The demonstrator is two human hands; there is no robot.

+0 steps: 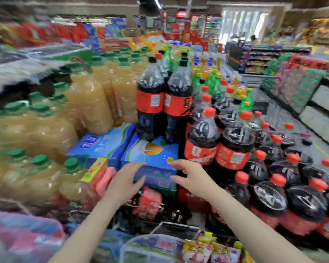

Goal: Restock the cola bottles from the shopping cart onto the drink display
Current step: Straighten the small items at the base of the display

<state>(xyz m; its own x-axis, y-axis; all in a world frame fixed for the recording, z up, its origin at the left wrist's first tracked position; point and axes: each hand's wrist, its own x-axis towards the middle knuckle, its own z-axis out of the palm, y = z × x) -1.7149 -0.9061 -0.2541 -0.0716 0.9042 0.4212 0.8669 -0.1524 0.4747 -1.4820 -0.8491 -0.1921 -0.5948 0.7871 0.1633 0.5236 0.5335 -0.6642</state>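
Two tall cola bottles (163,99) with black caps and red labels stand upright on a blue carton (152,152) in the middle of the drink display. To their right, several red-capped cola bottles (234,147) crowd the display, reaching the lower right. My left hand (125,179) and my right hand (192,177) hover apart in front of the blue carton, fingers spread, holding nothing. A shopping cart's rim (179,224) shows faintly below my hands; its contents are blurred.
Green-capped bottles of yellowish juice (95,99) fill the left side. Green and orange soda bottles (207,80) stand behind the cola. Snack packets (207,249) lie at the bottom. An aisle with shelves (311,95) runs along the right.
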